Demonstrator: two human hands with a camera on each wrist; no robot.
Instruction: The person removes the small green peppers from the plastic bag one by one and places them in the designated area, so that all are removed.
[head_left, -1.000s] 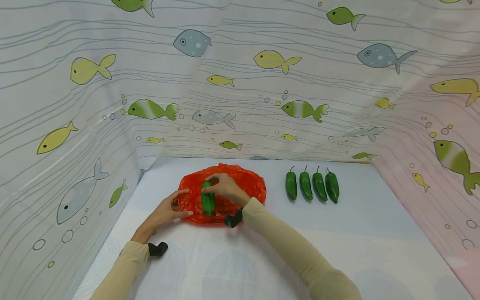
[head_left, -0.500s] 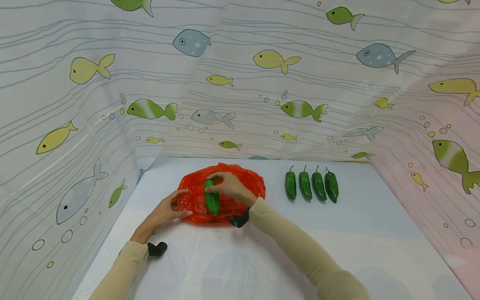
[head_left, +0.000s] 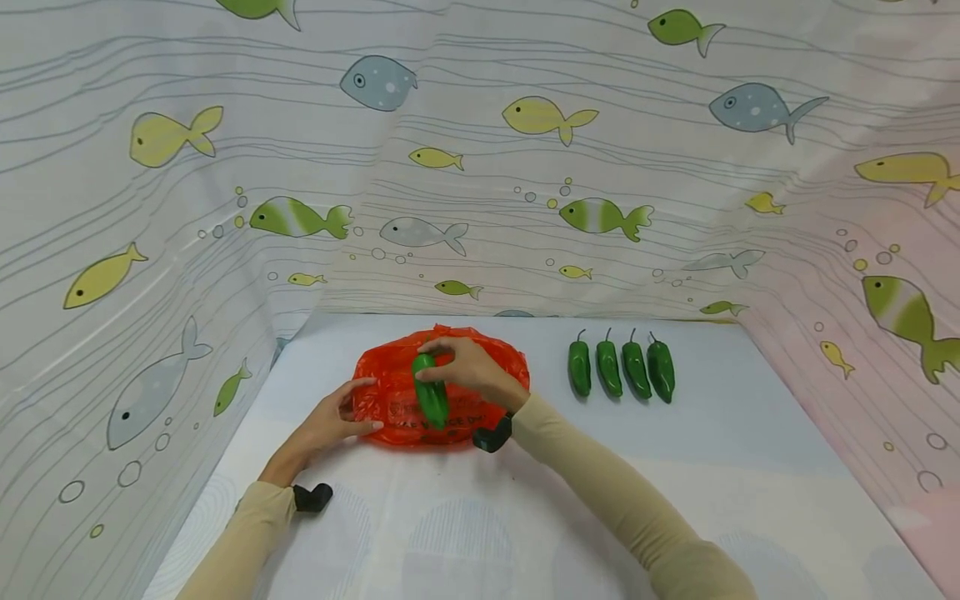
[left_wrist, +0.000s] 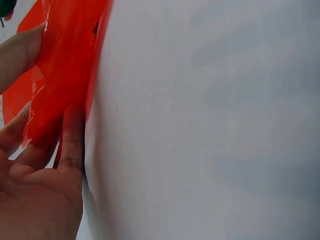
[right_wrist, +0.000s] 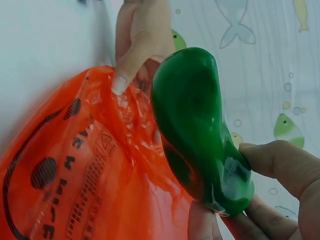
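My right hand (head_left: 476, 371) holds a glossy green pepper (head_left: 432, 400) by its upper end, over the red plastic bag (head_left: 386, 412). In the right wrist view the pepper (right_wrist: 190, 115) looks lobed and curved, with thumb and fingers gripping one end. At the bag's left edge, my left hand (head_left: 330, 425) grips the plastic. The left wrist view shows several fingertips (left_wrist: 74, 122) through the thin red film, with another digit against it higher up. Dark printed letters mark the bag (right_wrist: 65, 185), which lies rather flat on the table.
Several slim dark green chili peppers (head_left: 607, 368) with thin stems lie side by side at the back right of the white table (head_left: 675, 475). A fish-print curtain (head_left: 480, 183) encloses the back and both sides.
My right hand has shifted a little to the right with the green pepper, whose lower end has tilted rightward. The left hand keeps its place at the bag's edge.
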